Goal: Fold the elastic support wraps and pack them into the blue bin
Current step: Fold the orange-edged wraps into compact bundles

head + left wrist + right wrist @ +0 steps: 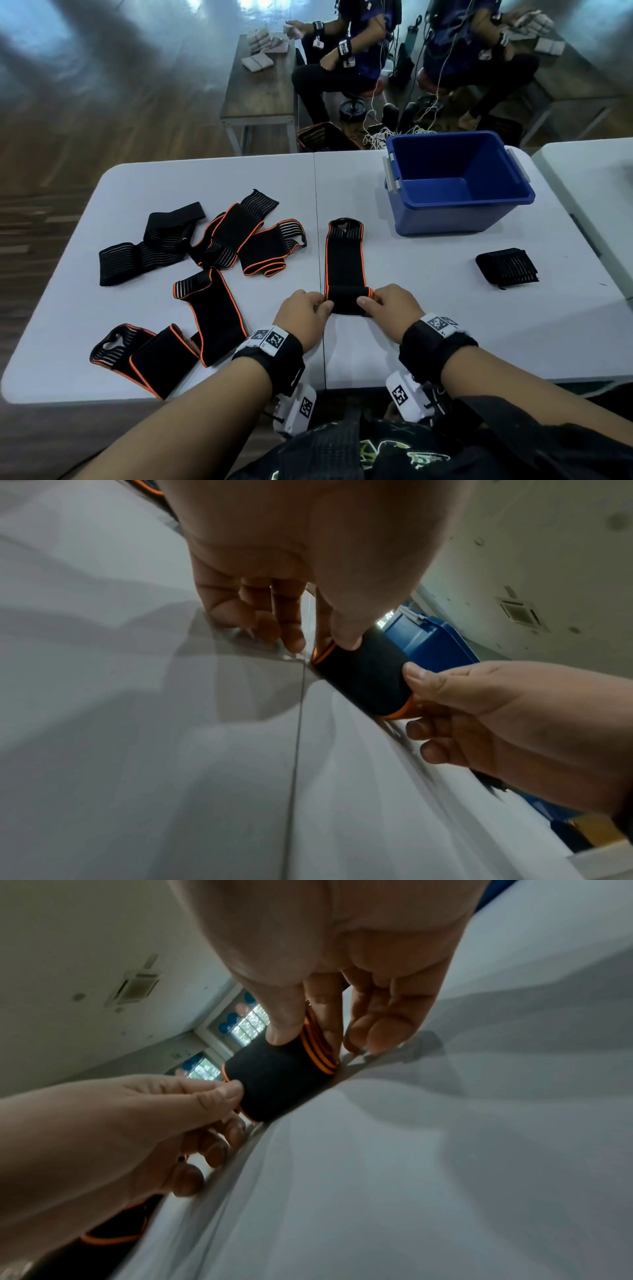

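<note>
A black wrap with orange edging point(344, 260) lies lengthwise on the white table point(428, 329), its near end rolled up into a thick fold point(347, 300). My left hand point(306, 317) pinches the fold's left end, thumb on top point(346, 634). My right hand point(394, 313) pinches the right end point(286, 1031). The fold shows as a black roll point(365, 677) in the left wrist view and again as a roll point(274, 1080) in the right wrist view. The blue bin point(455, 181) stands empty at the far right of the table.
Several unfolded black and orange wraps point(219, 246) lie spread over the table's left half. One folded black wrap point(507, 267) sits at the right, near the bin. Beyond the table, seated people work at a wooden bench point(260, 89).
</note>
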Available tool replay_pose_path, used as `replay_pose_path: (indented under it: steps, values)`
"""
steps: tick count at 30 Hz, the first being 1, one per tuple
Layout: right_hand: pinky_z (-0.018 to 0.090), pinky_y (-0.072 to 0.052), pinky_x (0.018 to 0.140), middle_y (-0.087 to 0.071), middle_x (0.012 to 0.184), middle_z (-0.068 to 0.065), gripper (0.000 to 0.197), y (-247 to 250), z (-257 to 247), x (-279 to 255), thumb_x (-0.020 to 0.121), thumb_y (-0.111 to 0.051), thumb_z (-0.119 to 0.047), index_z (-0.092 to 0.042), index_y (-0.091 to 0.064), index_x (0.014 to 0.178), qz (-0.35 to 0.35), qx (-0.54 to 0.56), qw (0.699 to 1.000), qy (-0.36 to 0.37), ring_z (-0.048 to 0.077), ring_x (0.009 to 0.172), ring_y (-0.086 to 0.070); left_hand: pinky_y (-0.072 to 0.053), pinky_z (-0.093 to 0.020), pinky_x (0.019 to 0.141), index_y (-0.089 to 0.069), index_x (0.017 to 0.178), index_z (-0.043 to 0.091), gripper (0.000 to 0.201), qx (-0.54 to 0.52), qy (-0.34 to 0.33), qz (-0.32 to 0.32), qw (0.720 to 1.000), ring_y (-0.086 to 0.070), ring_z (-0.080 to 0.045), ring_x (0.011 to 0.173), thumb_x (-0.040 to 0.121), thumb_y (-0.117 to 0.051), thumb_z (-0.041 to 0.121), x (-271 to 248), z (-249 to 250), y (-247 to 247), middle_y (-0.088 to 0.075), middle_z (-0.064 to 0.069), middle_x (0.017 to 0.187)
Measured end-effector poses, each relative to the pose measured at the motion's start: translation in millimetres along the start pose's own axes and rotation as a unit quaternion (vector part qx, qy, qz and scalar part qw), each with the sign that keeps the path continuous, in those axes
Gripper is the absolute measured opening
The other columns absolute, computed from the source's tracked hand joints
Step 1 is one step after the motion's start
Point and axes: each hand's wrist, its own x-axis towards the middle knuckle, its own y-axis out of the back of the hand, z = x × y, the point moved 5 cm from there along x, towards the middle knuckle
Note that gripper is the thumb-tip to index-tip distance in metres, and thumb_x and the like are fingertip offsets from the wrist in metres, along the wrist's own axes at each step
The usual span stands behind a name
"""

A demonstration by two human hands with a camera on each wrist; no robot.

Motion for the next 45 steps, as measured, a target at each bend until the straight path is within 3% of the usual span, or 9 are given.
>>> replay_pose_path:
  steps: [8,11,15,21,25,31,38,42,45]
  values:
    - [0.047,-0.060,0.075,-0.072,0.073,0.016,0.040,0.4,-0.4,-0.5,0.091,-0.065,-0.044,-0.009,-0.058,0.073,0.027,0.077,0.996,-0.043,0.032,0.068,-0.070,-0.042,-0.028,0.059,-0.058,0.063,0.018,0.044,0.013,0.049,-0.030,0.998,-0.057,-0.016,0.064,0.098,-0.056,0.044,-6.7,-0.9,-1.4,-0.060,0.002,0.063]
    - [0.046,-0.060,0.075,-0.068,0.088,0.009,0.027,1.3,-5.0,-1.2,0.089,-0.067,-0.039,-0.021,-0.047,0.094,0.039,0.087,0.995,-0.032,0.027,0.076,-0.068,-0.049,-0.032,0.067,-0.056,0.086,0.021,0.022,-0.010,0.043,0.007,0.999,-0.061,-0.016,0.074,0.095,-0.062,0.041,-10.9,2.0,2.7,-0.064,0.004,0.076]
    - [0.040,-0.053,0.088,-0.067,0.104,0.010,0.029,-1.1,-14.7,-2.2,0.096,-0.060,-0.031,-0.017,-0.051,0.120,0.014,-0.020,0.999,0.026,0.027,0.095,-0.064,-0.050,-0.034,0.081,-0.055,0.108,0.026,0.018,0.043,-0.039,0.043,0.997,-0.057,-0.019,0.095,0.094,-0.063,0.034,-12.6,12.5,7.4,-0.063,0.003,0.099]
    - [0.032,-0.050,0.084,-0.060,0.109,0.002,0.056,-6.2,-10.9,-5.5,0.078,-0.076,-0.031,-0.021,-0.053,0.129,-0.041,-0.075,0.994,0.066,0.022,0.099,-0.061,-0.051,-0.036,0.086,-0.060,0.130,0.022,0.035,0.136,-0.081,0.032,0.987,-0.047,-0.023,0.109,0.096,-0.052,0.014,-10.3,14.8,0.8,-0.053,-0.001,0.120]
    - [0.034,-0.049,0.091,-0.057,0.116,0.003,0.064,-5.7,-3.0,-3.3,0.084,-0.069,-0.014,-0.027,-0.041,0.141,-0.047,-0.072,0.995,0.058,0.023,0.103,-0.060,-0.050,-0.033,0.087,-0.051,0.139,0.032,0.054,0.115,-0.067,0.014,0.991,-0.045,-0.020,0.106,0.090,-0.060,0.013,-10.3,2.0,0.3,-0.047,0.002,0.116]
    - [0.033,-0.047,0.089,-0.064,0.111,0.002,0.050,-4.4,-1.6,1.8,0.092,-0.064,-0.027,-0.025,-0.046,0.139,-0.040,0.000,0.997,0.060,0.021,0.101,-0.060,-0.042,-0.032,0.098,-0.045,0.145,0.040,0.058,0.059,-0.032,-0.006,0.998,-0.045,-0.022,0.112,0.091,-0.068,0.040,-3.5,-9.2,1.4,-0.047,0.002,0.113]
    - [0.035,-0.047,0.081,-0.065,0.101,0.003,0.031,-4.0,-4.8,6.5,0.101,-0.048,-0.042,-0.017,-0.058,0.116,-0.051,0.002,0.997,0.058,0.023,0.094,-0.060,-0.038,-0.032,0.075,-0.062,0.121,0.028,0.025,0.017,-0.021,0.014,1.000,-0.056,-0.026,0.096,0.102,-0.046,0.035,6.4,-10.9,2.4,-0.055,-0.001,0.092]
    - [0.031,-0.044,0.072,-0.063,0.089,0.001,0.014,-8.2,-3.4,9.6,0.091,-0.065,-0.029,-0.018,-0.058,0.098,-0.056,0.025,0.997,0.053,0.018,0.080,-0.058,-0.045,-0.034,0.076,-0.065,0.116,0.024,0.025,-0.023,-0.007,0.029,0.999,-0.059,-0.024,0.092,0.103,-0.046,0.035,8.2,-11.0,3.6,-0.066,-0.001,0.094]
    - [0.034,-0.046,0.077,-0.066,0.092,0.006,0.013,-8.4,0.9,17.2,0.091,-0.064,-0.025,-0.014,-0.062,0.099,-0.043,0.022,0.998,0.044,0.024,0.086,-0.060,-0.048,-0.036,0.078,-0.065,0.110,0.024,0.027,-0.038,0.010,0.033,0.999,-0.060,-0.025,0.092,0.103,-0.044,0.039,9.7,-10.8,4.0,-0.069,-0.002,0.092]
